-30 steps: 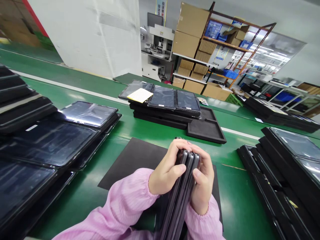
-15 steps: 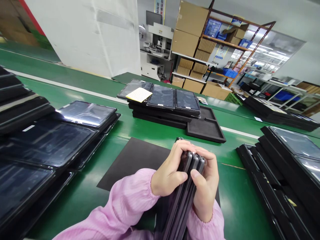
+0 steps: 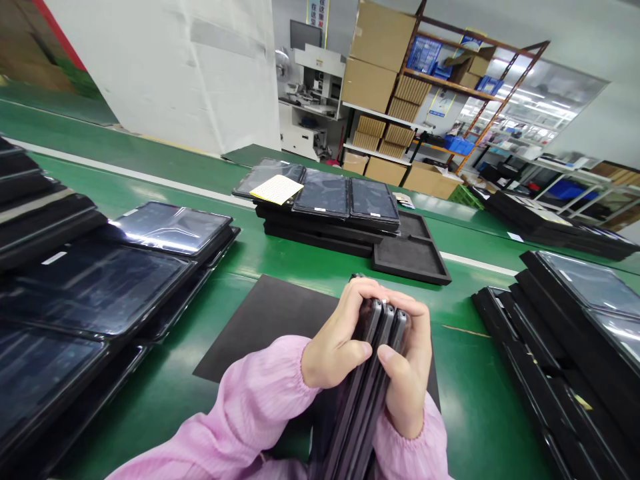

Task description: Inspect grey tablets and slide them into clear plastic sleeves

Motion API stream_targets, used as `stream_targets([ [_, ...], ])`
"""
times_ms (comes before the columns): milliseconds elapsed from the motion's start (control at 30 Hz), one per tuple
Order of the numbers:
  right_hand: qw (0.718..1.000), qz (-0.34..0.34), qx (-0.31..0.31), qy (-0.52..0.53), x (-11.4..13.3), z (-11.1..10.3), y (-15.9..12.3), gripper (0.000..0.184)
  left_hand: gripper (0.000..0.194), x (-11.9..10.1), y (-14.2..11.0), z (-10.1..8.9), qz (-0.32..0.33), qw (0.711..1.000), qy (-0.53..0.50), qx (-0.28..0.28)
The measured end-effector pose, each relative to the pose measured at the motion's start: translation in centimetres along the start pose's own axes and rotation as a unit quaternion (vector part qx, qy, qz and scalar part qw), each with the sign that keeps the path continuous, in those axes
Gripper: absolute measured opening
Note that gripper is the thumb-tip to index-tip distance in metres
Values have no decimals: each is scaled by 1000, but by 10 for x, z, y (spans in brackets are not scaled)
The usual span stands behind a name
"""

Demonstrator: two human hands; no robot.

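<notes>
Between my two hands stand several dark tablets (image 3: 367, 390), held upright on edge and pressed side by side. My left hand (image 3: 336, 343) wraps the left face of the bundle, its thumb along the near edge. On the opposite side my right hand (image 3: 409, 363) grips the right face, thumb against the edges. The fingers of both hands meet over the top corner. Below them lies a flat black sheet (image 3: 270, 327) on the green tabletop (image 3: 465, 393). The lower end of the bundle runs out of view at the bottom.
Stacked black trays with film-covered tablets (image 3: 115, 287) fill the left side. Ahead, another tray stack holds tablets (image 3: 325, 193), with a yellow-edged paper (image 3: 277, 189) on top and a black foam tray (image 3: 413, 259) beside it. More loaded trays (image 3: 565, 353) stand at right.
The hands and the bundle of tablets have shifted very slightly left and up. The grip looks the same, and the surrounding stacks have not moved.
</notes>
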State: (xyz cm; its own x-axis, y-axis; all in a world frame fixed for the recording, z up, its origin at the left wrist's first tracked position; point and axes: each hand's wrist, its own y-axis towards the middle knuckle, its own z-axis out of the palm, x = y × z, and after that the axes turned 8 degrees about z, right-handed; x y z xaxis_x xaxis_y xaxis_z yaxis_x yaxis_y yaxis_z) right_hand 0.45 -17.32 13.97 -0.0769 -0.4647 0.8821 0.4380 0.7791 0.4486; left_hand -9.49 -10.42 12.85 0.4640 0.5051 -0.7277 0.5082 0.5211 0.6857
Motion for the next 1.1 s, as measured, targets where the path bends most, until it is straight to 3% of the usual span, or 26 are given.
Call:
stream_targets([
  [467,998,26,18,51,-1,0,1,32,36,-2,1,2,-20,999,-1,-30],
  [733,999,6,-18,37,-3,4,0,21,32,-2,-1,3,-29,999,-13,-44],
  [1100,999,-13,40,24,-3,1,1,28,29,0,-1,0,-8,998,-14,-59],
])
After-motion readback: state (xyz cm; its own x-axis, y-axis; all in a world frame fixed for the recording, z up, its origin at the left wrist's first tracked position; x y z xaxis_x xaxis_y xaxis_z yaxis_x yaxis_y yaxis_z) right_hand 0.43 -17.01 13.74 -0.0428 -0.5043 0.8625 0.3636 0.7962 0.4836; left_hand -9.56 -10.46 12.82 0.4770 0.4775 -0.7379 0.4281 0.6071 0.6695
